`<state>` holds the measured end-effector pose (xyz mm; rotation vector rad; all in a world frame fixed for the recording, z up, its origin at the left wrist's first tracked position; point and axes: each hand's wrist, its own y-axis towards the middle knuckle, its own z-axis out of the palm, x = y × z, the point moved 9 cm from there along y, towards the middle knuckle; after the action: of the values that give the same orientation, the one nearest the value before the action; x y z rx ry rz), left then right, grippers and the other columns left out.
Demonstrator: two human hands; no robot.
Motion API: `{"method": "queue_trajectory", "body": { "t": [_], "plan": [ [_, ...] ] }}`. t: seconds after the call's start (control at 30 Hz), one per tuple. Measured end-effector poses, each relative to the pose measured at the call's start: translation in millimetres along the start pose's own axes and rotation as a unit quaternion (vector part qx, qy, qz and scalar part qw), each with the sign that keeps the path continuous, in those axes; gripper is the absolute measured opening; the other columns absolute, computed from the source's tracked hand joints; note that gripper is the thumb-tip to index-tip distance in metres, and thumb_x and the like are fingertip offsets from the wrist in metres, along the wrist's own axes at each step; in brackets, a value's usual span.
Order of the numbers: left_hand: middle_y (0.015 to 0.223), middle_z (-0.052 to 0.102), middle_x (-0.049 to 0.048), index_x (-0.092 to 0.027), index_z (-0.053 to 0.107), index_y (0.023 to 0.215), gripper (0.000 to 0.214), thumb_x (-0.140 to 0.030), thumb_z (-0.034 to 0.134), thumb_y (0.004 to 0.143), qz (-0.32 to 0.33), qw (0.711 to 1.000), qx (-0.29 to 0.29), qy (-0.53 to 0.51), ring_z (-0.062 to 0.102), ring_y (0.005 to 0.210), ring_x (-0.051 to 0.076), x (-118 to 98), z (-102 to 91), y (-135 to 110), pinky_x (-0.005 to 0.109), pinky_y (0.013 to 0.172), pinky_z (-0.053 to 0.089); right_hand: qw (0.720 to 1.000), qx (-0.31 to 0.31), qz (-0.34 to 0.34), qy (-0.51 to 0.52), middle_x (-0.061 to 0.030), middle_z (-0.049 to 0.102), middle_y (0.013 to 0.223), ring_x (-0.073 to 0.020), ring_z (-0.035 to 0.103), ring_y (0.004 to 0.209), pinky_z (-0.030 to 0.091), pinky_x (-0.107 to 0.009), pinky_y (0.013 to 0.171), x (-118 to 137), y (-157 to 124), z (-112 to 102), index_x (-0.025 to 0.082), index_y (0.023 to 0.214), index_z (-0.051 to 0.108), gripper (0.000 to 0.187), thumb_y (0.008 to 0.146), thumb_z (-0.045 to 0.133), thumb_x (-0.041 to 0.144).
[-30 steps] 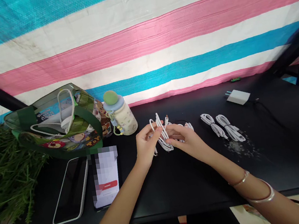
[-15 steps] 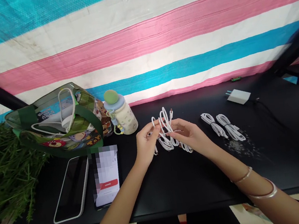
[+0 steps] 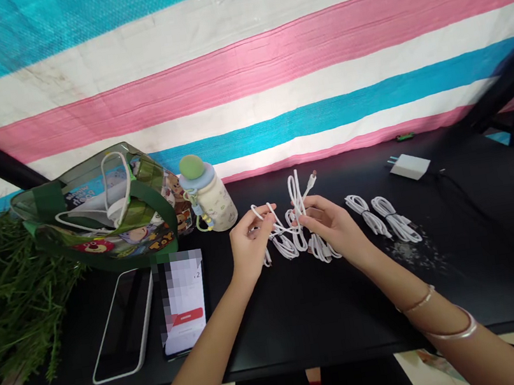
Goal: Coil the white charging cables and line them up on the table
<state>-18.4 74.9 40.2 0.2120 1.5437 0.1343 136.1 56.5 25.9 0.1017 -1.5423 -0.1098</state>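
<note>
Both my hands hold a tangle of white cables [image 3: 292, 232] just above the black table [image 3: 304, 314]. My left hand [image 3: 250, 248] pinches one looped bunch at its left side. My right hand [image 3: 334, 226] is closed on a second bunch, whose loops and plug end stick up above my fingers. A strand of cable runs between the two bunches. Two tied white cable bundles [image 3: 381, 217] lie on the table just right of my right hand.
A cream bottle with a green cap [image 3: 207, 197] and a clear green cartoon bag [image 3: 100, 209] stand at the left back. Two phones [image 3: 154, 314] lie near the front edge. Green grass [image 3: 2, 295] fills the far left. A white charger [image 3: 410, 166] sits at the right back.
My hands have drawn apart, splitting the cable tangle into two bunches. My right hand has lifted its bunch up and to the right.
</note>
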Motion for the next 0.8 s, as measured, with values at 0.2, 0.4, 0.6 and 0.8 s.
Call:
{"method": "queue_trajectory", "body": {
  "t": [0.2,0.4,0.6,0.8],
  "plan": [
    [0.082,0.071,0.0043,-0.019,0.072,0.094,0.027,-0.035,0.068,0.073,0.013,1.0,0.02,0.009,0.063,0.071,0.013,-1,2.5,0,0.021,0.061,0.053,0.999,-0.013,-0.005,0.029,-0.0014,0.062,0.084,-0.0182,0.065,0.078,0.052,-0.036,0.078,4,0,-3,0.024,0.086,0.058,0.042,0.066,0.071,0.058],
    [0.108,0.071,0.0084,-0.02,0.068,0.101,0.028,-0.033,0.066,0.076,0.05,0.996,0.074,0.001,0.067,0.094,0.019,-8,13.2,-2,0.026,0.073,0.056,0.997,-0.029,0.017,0.066,-0.0035,0.066,0.092,-0.0168,0.063,0.076,0.052,-0.036,0.079,2,0,-8,0.024,0.092,0.061,0.045,0.065,0.072,0.059],
    [0.086,0.074,0.0051,-0.02,0.07,0.096,0.024,-0.028,0.064,0.075,0.038,0.995,0.082,0.034,0.068,0.077,0.016,-6,14.6,-2,0.023,0.065,0.054,0.996,-0.032,0.025,0.083,-0.0023,0.067,0.087,-0.0147,0.061,0.071,0.052,-0.034,0.075,0,1,-9,0.024,0.09,0.063,0.045,0.062,0.074,0.058],
    [0.068,0.069,0.0013,-0.019,0.073,0.081,0.019,-0.033,0.068,0.069,0.02,0.997,0.02,0.078,0.057,0.06,0.012,-4,2.4,1,0.021,0.053,0.045,0.992,-0.071,0.032,0.102,0.0,0.067,0.085,-0.012,0.06,0.069,0.053,-0.03,0.073,0,3,-22,0.025,0.089,0.065,0.048,0.057,0.078,0.058]
  ]
}}
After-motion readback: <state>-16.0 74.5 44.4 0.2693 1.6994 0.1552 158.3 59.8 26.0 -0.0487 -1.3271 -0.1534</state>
